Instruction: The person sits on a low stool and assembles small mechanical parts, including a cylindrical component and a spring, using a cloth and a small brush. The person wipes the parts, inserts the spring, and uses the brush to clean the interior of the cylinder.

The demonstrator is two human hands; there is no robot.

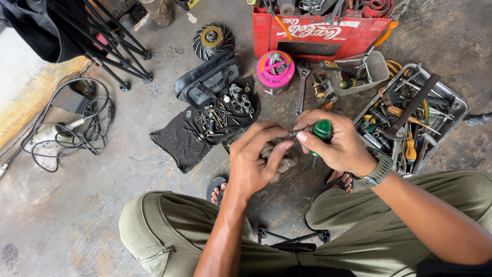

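The fingertips of both hands meet over a small metal part (293, 133), too small and too hidden to identify, pinched between the thumb and forefinger of the left hand (256, 159) and touched by the thumb of the right hand (333, 146). The other left fingers curl loosely around a scrap of grey rag or fluff (279, 156) that sits in the palm just under the part. The right hand's remaining fingers are pressed together around a screwdriver with a green handle (322, 131), its shaft pointing down below the fist. A watch with a grey-green strap (378, 172) sits on the right wrist.

Below the hands are the person's knees in olive trousers, squatting on a concrete floor (77, 205). Just beyond the hands lies a dark cloth (179, 141) scattered with screws, bolts and small engine bits. Near it are a black pouch (207, 82), a round pink tin (275, 69), a wrench (301, 87), a red crate (318, 33) and, to the right, a grey tray of tools (446, 102).

Judging by the many loose pieces already laid out, the stripping-down looks well along, while the piece in the fingers is only now being handled; nothing looks put back together yet.
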